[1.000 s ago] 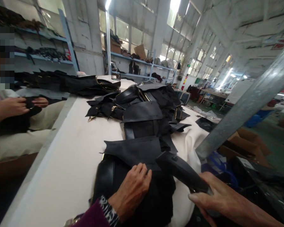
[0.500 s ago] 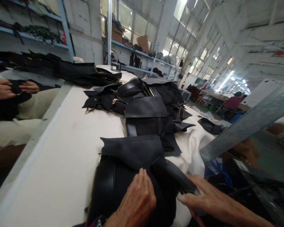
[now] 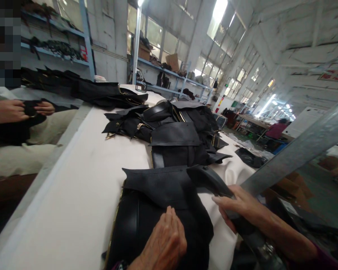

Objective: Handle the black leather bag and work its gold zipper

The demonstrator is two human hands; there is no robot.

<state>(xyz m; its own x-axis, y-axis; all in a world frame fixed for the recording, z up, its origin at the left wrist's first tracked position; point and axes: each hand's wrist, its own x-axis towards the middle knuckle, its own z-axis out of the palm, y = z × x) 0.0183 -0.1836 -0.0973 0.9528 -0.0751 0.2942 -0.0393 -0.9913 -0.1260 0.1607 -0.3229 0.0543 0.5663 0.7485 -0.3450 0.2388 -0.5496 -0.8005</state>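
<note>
A black bag piece [image 3: 126, 228] with a smooth leather-like flap [image 3: 157, 182] and a gold zipper along its left side lies in front of me. My left hand [image 3: 169, 238] rests on its fabric just below the flap, holding nothing; the fingers are stretched forward, side by side, and the thumb is hidden. My right hand [image 3: 236, 204] grips a black hand tool [image 3: 210, 180] with a long blunt nose and a metal fitting low on its body. The tool's nose is over the flap's right end; I cannot tell whether it touches.
More black bag pieces [image 3: 174, 135] are heaped farther up the white-covered table [image 3: 73, 187]. A co-worker's hands [image 3: 17, 110] hold black material at left. A slanted metal post [image 3: 295, 146] stands close on my right. Blue shelves [image 3: 160, 80] line the wall.
My right hand has lifted the tool up and away from the bag's middle, toward the flap's upper right end. My left hand stays on the bag. The view has shifted slightly.
</note>
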